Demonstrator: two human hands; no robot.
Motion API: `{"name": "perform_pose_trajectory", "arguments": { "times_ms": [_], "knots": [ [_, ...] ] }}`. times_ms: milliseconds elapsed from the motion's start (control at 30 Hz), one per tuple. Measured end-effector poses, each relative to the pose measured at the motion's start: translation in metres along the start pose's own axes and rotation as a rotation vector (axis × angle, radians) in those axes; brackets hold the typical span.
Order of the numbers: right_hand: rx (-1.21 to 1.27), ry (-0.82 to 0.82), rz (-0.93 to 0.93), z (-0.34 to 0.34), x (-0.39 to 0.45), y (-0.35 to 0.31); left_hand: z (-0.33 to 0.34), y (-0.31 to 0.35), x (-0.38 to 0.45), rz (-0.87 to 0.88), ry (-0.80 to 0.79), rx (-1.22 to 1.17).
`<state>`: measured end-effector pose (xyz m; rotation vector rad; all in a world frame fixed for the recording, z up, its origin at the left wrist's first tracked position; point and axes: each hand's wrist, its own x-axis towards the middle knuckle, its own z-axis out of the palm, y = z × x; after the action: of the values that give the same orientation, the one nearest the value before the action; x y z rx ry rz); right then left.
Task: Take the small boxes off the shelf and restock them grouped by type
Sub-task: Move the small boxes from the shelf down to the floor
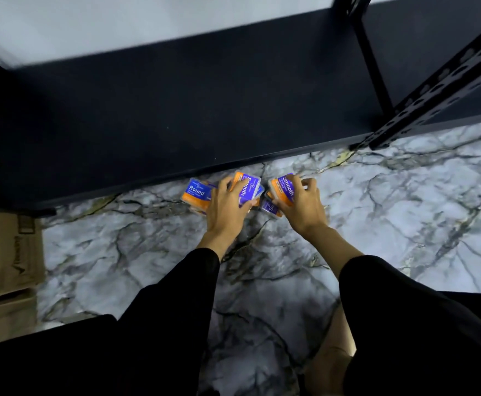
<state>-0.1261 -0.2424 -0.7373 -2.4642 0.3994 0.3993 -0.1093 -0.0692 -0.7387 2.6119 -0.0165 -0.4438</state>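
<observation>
**Orange-and-blue boxes gathered on the marble floor**

Orange plastic boxes with blue labels lie in a small cluster on the floor, just in front of the shelf's front edge. The leftmost one, the "Round" box [197, 192], shows the white word "Round" on its label. Next to it, the "Smooth" box [248, 187] reads "Smooth", and the left hand [225, 208] curls over it, fingers on top and thumb at its near edge, grasping it. Another "Smooth"-labelled box [283, 187] sits under the right hand [302, 205], whose curled fingers grip it; below it a further box [270, 208] shows only the letters "Sm". Smaller print on all the labels is too blurred to read.

Both arms wear black sleeves [176, 304]. The floor [405, 201] is pale grey marble with dark veins. The black shelf [176, 110] is a flat board with perforated black metal uprights [445, 90] at the right. Brown cardboard cartons [8, 252] stand at the left edge, bearing faint unreadable print.
</observation>
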Motion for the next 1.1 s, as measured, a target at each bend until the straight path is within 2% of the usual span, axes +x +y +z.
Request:
{"name": "perform_pose_trajectory", "arguments": {
  "times_ms": [133,300,500,767,1100],
  "knots": [
    [-0.006,-0.046,0.003,-0.004,-0.003,-0.002,-0.004,0.004,-0.002,-0.008,-0.055,0.004],
    [-0.16,-0.108,0.018,-0.019,-0.01,-0.009,-0.024,0.013,-0.006,-0.041,-0.157,0.044],
    [-0.26,-0.127,-0.046,-0.059,-0.025,-0.041,-0.08,0.037,-0.02,-0.009,-0.097,0.06],
    [-0.253,-0.092,-0.138,-0.155,-0.066,-0.127,-0.197,0.083,-0.057,0.014,0.002,0.13],
    [-0.341,0.065,-0.384,-0.309,-0.15,-0.253,-0.384,0.161,-0.131,0.123,0.173,0.256]
  ]
}}
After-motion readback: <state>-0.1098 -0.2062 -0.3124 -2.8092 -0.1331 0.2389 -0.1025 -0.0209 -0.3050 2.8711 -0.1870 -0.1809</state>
